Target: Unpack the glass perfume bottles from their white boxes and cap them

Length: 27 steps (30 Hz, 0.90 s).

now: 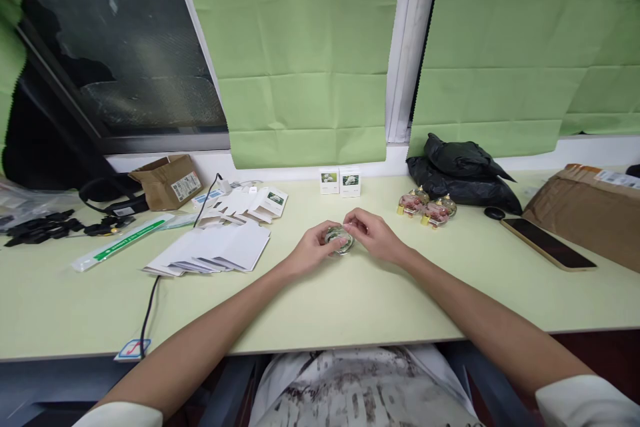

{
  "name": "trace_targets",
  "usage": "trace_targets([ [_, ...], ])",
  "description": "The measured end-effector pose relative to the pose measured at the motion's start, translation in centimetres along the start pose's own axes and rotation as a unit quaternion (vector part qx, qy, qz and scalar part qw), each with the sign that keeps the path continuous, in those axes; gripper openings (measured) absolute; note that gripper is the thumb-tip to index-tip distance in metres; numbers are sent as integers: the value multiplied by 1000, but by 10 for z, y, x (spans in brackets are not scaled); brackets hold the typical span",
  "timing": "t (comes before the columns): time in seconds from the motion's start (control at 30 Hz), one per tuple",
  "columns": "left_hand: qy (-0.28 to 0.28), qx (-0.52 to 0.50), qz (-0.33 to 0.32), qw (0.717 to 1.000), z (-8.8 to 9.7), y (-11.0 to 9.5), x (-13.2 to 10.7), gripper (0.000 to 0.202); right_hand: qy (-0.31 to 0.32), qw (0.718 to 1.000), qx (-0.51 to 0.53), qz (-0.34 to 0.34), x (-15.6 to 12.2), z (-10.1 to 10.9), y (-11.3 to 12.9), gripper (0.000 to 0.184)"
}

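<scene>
Over the middle of the table, my left hand (319, 246) is wrapped round a small round clear glass bottle (338, 232), its thumb across the near side. My right hand (371, 232) meets the bottle's upper right edge with thumb and fingers pinched together. Whatever lies between those right fingertips is too small to make out. Behind the hands, two small white boxes (340, 182) with flower pictures stand upright side by side.
To the right are several pink glass ornaments with gold caps (434, 208), black plastic bags (463, 177), a phone (547, 243) and a brown package (587, 213). Leftward lie flattened white cartons (215, 250), a green-striped packet (125, 240), a cable (150, 317) and an open cardboard box (167, 183).
</scene>
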State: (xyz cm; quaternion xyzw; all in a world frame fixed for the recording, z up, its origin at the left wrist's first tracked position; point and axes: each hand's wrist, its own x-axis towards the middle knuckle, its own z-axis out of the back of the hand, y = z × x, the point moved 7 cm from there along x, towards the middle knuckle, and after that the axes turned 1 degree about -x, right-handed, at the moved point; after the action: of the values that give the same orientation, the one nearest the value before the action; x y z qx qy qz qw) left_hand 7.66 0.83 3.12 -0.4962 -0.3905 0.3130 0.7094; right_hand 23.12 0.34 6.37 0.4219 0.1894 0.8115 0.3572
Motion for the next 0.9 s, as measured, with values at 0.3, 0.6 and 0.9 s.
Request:
trace_targets([
  [0.3,9,5,-17,1000,-5,-4,1,51,-33,998,-47,39,0,8,11,21],
  [0.6,-76,55,0,996,25,11,7,50,-186,929,-318,45,10,87,-29,25],
  [0.9,-99,88,7,991,38,20,11,47,-78,848,-515,-99,4,110,-94,20],
])
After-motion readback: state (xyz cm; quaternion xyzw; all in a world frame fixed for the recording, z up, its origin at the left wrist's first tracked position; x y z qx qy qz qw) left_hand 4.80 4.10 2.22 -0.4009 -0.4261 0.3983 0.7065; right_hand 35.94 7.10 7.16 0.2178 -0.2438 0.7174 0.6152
